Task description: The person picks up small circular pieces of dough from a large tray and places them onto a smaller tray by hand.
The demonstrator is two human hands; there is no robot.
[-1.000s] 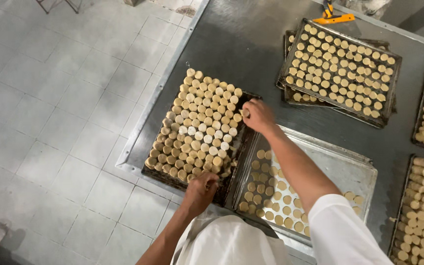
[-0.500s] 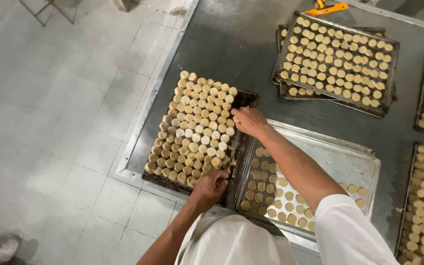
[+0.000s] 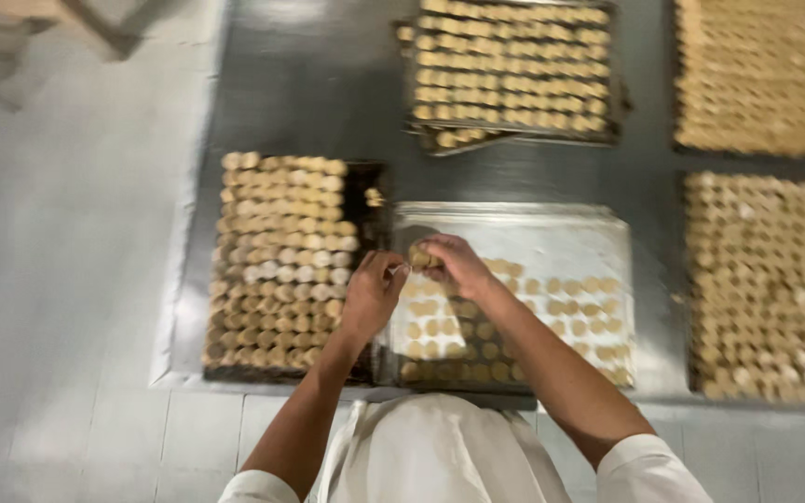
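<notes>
Head view, looking straight down: both hands meet over the near-left corner of the pale tray [image 3: 598, 233], at about six o'clock on the steel table [image 3: 309, 84]. Right hand [image 3: 454, 264] has its fingers pinched round a small round biscuit [image 3: 418, 255]; left hand [image 3: 372, 292] hangs curled beside it, though blur hides whether it holds anything. Full dark tray [image 3: 283, 261] sits at nine o'clock. Looks like the transfer step, piece by piece; next, I'd judge, that biscuit needs setting neatly into an open row.
</notes>
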